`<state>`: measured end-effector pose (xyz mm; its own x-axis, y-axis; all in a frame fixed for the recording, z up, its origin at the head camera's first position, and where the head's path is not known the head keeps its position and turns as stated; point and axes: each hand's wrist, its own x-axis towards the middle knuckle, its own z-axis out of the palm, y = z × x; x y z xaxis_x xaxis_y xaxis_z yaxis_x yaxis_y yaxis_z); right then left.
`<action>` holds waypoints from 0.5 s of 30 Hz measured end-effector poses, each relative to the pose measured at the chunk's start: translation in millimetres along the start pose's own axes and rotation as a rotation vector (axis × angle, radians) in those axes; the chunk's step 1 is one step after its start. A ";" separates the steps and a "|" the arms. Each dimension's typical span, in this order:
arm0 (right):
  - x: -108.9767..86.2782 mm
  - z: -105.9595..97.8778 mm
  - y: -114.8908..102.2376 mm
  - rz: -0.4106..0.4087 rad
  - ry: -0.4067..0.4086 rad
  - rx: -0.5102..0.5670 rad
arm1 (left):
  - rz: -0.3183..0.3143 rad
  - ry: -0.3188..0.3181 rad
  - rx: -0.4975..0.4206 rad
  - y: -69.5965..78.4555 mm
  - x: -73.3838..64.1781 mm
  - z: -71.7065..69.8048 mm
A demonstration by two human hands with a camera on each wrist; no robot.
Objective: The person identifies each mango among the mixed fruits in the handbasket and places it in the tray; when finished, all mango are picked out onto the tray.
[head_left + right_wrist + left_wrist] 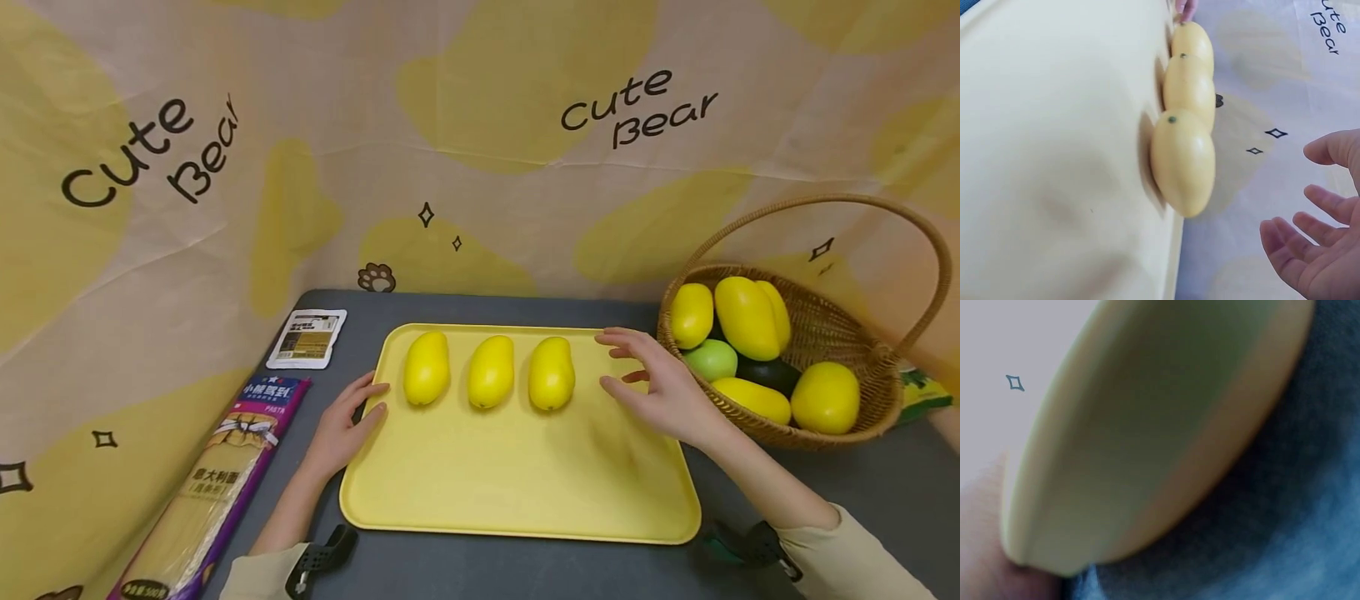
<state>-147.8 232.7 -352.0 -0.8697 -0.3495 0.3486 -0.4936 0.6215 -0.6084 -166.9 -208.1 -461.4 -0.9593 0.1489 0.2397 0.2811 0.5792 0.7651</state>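
Three yellow mangoes (490, 372) lie in a row across the far half of a yellow tray (517, 475). My left hand (347, 425) rests at the tray's left rim, thumb and fingertips reaching over the edge beside the leftmost mango (426, 368). In the left wrist view the tray rim (1147, 431) looms large and blurred, with part of the hand (985, 531) at lower left. Over the tray's right side hovers my right hand (660, 387), fingers spread and holding nothing. The nearest fruit to it is the rightmost mango (1184, 164), a short gap from the fingertips.
A wicker basket (877, 392) with a tall handle stands at right, holding several yellow fruits, a green one (712, 360) and dark ones. On the left lie a pasta packet (217, 483) and a small white-edged pouch (307, 339). Another person's arm (948, 427) shows behind the basket.
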 end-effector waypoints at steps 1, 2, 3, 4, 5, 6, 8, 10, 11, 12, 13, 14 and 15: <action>-1.1 -4.8 -1.2 -0.007 -0.003 -0.005 | 0.000 -0.001 0.000 -0.3 0.0 -0.2; -2.3 -9.7 -2.7 -0.011 -0.005 -0.013 | -0.003 -0.003 -0.001 -0.2 0.0 -0.3; -3.6 -14.8 -3.9 -0.017 -0.006 -0.023 | -0.003 -0.004 -0.001 -0.1 0.0 -0.5; -4.8 -20.2 -5.0 -0.023 -0.006 -0.036 | -0.003 -0.006 0.000 0.0 -0.1 -0.6; -6.2 -25.7 -6.1 -0.028 -0.004 -0.051 | -0.001 -0.006 -0.001 0.1 -0.1 -0.7; -7.5 -31.5 -7.4 -0.033 0.001 -0.073 | 0.000 -0.005 -0.001 0.1 -0.1 -0.8; -10.0 -43.5 -8.8 -0.031 0.007 -0.116 | 0.002 -0.005 -0.003 0.9 -0.2 -1.1; -11.7 -56.4 -8.6 -0.013 0.005 -0.146 | 0.001 -0.003 -0.005 1.1 -0.2 -1.3; -12.2 -63.1 -7.8 -0.005 0.000 -0.162 | 0.001 -0.003 -0.007 1.4 -0.2 -1.4; -12.5 -69.8 -6.5 0.003 -0.007 -0.179 | 0.000 -0.003 -0.007 1.4 -0.3 -1.5; -12.9 -76.3 -4.6 0.012 -0.019 -0.192 | 0.000 -0.004 -0.006 1.5 -0.4 -1.5; -13.3 -82.6 -1.5 0.016 -0.023 -0.212 | 0.001 -0.003 -0.006 1.4 -0.5 -1.5; -14.0 -89.1 2.0 0.028 -0.032 -0.236 | 0.003 -0.002 -0.004 1.4 -0.5 -1.4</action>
<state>-136.2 301.4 -294.5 -0.8843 -0.3497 0.3093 -0.4583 0.7765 -0.4324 -166.0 -208.5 -459.7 -0.9586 0.1523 0.2406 0.2839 0.5760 0.7666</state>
